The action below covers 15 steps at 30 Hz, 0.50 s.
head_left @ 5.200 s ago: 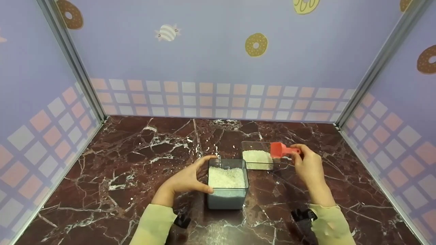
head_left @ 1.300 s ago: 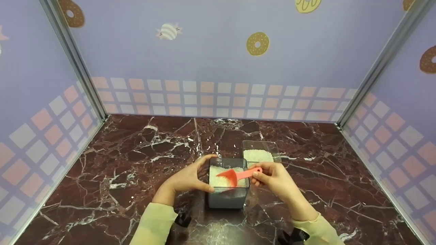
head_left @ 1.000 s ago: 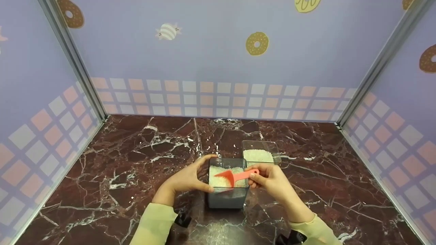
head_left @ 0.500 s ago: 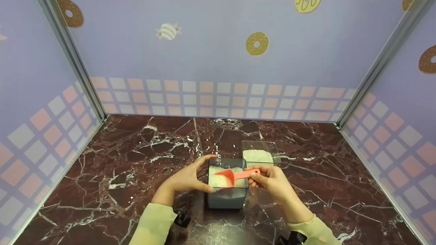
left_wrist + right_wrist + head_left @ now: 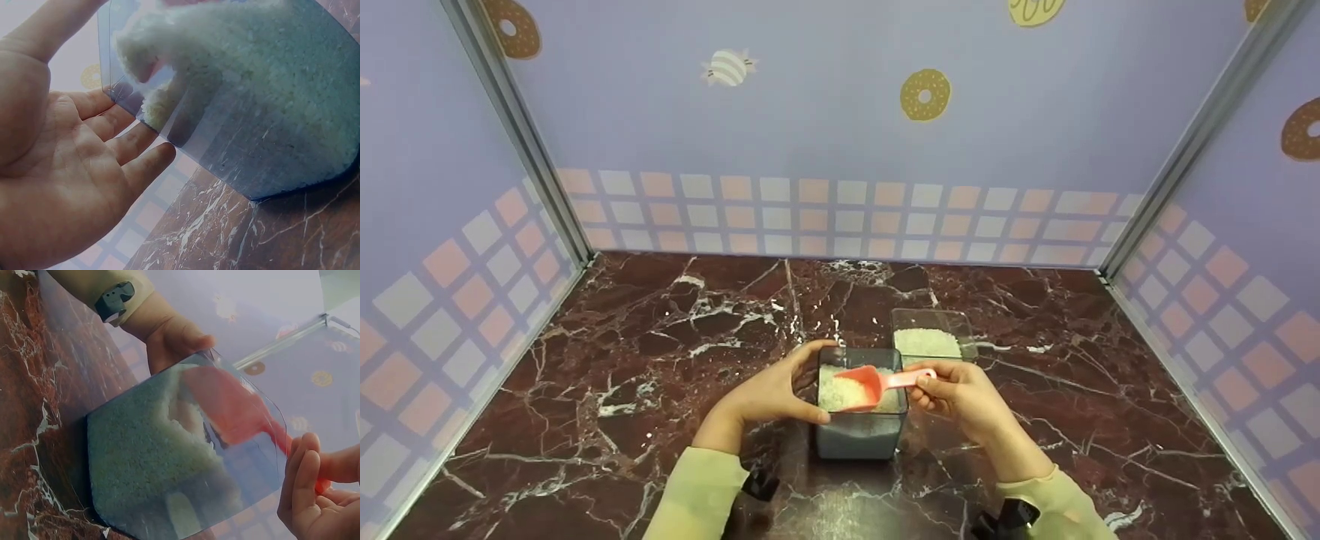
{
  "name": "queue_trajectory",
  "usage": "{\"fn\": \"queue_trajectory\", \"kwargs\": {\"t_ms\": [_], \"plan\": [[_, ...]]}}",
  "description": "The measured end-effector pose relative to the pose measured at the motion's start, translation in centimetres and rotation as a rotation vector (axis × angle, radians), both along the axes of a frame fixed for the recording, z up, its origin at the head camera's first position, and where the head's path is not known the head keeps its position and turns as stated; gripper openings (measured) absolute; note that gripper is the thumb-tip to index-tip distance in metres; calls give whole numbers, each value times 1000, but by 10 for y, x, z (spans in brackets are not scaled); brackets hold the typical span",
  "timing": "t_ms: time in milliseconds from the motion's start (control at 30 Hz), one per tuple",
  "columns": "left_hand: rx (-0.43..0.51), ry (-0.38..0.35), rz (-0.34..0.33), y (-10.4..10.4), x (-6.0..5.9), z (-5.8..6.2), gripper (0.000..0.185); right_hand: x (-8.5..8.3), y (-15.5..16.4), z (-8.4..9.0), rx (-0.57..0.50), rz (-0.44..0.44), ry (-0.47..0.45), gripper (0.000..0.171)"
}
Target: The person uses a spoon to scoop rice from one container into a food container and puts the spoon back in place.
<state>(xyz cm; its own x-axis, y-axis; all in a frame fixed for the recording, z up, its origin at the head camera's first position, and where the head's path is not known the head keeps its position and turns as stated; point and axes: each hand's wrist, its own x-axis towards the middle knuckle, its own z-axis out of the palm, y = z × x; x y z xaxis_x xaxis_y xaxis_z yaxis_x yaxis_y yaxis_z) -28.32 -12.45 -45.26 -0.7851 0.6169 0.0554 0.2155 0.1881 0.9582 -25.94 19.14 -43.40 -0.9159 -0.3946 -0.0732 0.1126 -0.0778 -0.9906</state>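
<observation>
Both hands worked at one see-through square plastic box full of white rice [image 5: 861,405] in the head view. It stood on the dark red marble table [image 5: 645,337], close to the person. The left hand [image 5: 769,394] held the box's left side, with the thumb curled round the near corner and the fingers round the far one. The right hand [image 5: 960,394] pinched the handle of a small red plastic scoop [image 5: 866,384]. The scoop's bowl sat low over the rice inside the box, and it had some rice in it. Behind the box and a bit to the right stood a second clear plastic box with a thin layer of rice [image 5: 930,341]. I think the scoop was filled, and carrying its rice over was not yet done. The first box was much fuller than the second, so it looked like a lot was left to move.

From the left wrist, the left hand [image 5: 73,169] had its palm open toward the box [image 5: 253,112], and its fingertips [image 5: 160,154] touched the box's near edge. Rice was piled against the wall.

From the right wrist, the right hand [image 5: 315,495] was just right of the box [image 5: 180,455]. Its fingers curled round the scoop's handle. The scoop [image 5: 230,405] showed as a red blur through the wall, down in a dip in the rice. The left hand [image 5: 174,337] gripped the far side.
</observation>
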Motion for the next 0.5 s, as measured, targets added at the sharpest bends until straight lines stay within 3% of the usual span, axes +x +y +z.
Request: {"fn": "queue_trajectory", "kwargs": {"t_ms": [500], "plan": [[-4,12,-16,-1,-1,0,105,-13,13,-9,-174,71,-115,27]]}}
